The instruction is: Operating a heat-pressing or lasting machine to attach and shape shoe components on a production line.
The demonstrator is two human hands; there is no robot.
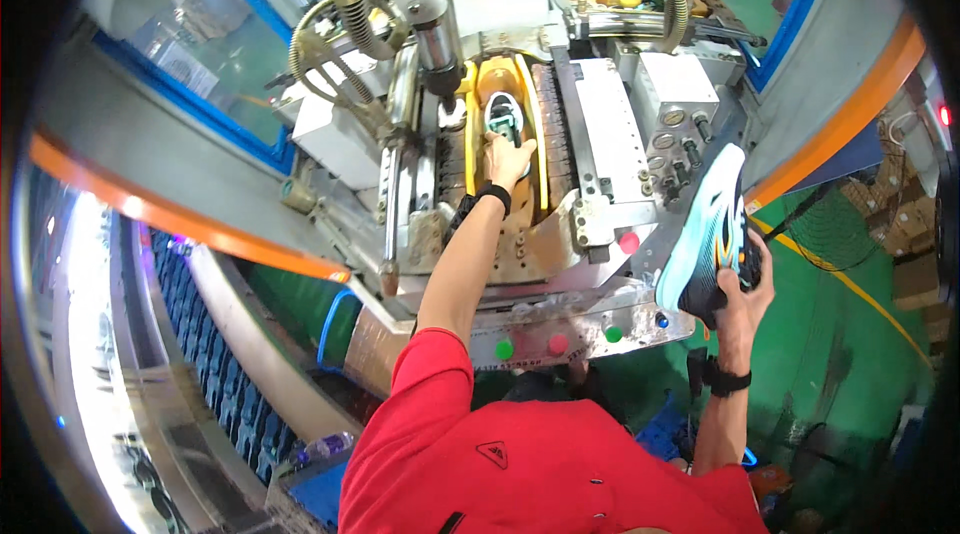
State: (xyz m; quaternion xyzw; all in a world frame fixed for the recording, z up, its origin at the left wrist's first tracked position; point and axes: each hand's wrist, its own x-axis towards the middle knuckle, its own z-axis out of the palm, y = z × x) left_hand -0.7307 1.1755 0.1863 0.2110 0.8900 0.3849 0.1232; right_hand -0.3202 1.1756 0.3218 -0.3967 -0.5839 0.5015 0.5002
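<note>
My left hand (pixel 508 158) reaches into the press machine with its fingers closed round the near end of a dark shoe with a white rim (pixel 503 109). That shoe lies between two long yellow side pads (pixel 539 134) in the machine's bed. Out to the right, my right hand (pixel 742 302) grips a sneaker (pixel 708 234) by its dark upper, thumb on the near side. Its thick sole fades from white to light turquoise, with orange trim on the side. The sneaker is held tilted, off the machine. Part of the shoe in the bed is hidden by my left hand.
A metal cylinder (pixel 437 49) hangs just left of the bed. Along the machine's front edge runs a panel with green and red buttons (pixel 557 345). Gauges and knobs (pixel 675 139) stand at right. A conveyor (pixel 215 354) runs at lower left; cardboard boxes (pixel 912 279) are stacked far right.
</note>
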